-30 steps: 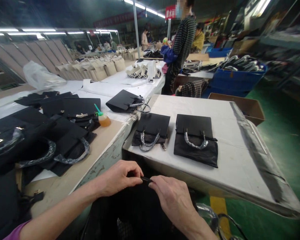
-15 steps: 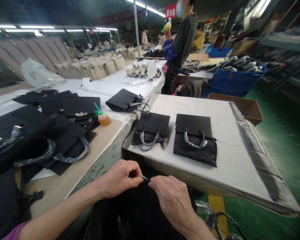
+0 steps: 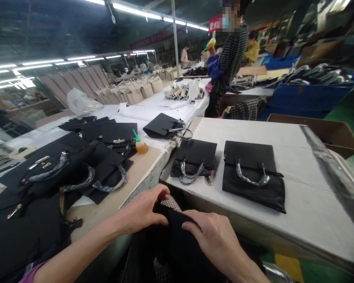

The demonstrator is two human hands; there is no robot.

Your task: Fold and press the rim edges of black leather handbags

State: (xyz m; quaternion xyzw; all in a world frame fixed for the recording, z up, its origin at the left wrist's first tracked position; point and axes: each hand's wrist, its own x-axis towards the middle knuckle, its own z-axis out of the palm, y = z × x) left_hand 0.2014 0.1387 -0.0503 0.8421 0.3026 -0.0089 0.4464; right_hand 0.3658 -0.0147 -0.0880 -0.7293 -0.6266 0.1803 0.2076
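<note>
A black handbag (image 3: 181, 251) lies low in front of me, dark and partly covered by my hands and forearms. My left hand (image 3: 146, 208) grips its upper edge, thumb on the near side and fingers bent over the far side. Beside it, my right hand (image 3: 214, 230) holds the same edge between thumb and fingers. Checked cloth (image 3: 171, 203) shows just behind the edge. At the lower right, a plastic-wrapped handle (image 3: 275, 271) is partly in view.
Two black handbags (image 3: 249, 151) (image 3: 197, 151) lie on the pale table ahead. More black bags (image 3: 109, 157) are heaped on the left table, near a bottle of amber liquid (image 3: 141, 147). A co-worker in a striped top (image 3: 233, 55) stands beyond, near a blue bin (image 3: 309, 96).
My fingers have gone from pinching a small shiny piece to holding the bag's edge. The checked cloth now shows behind it. The view has turned left.
</note>
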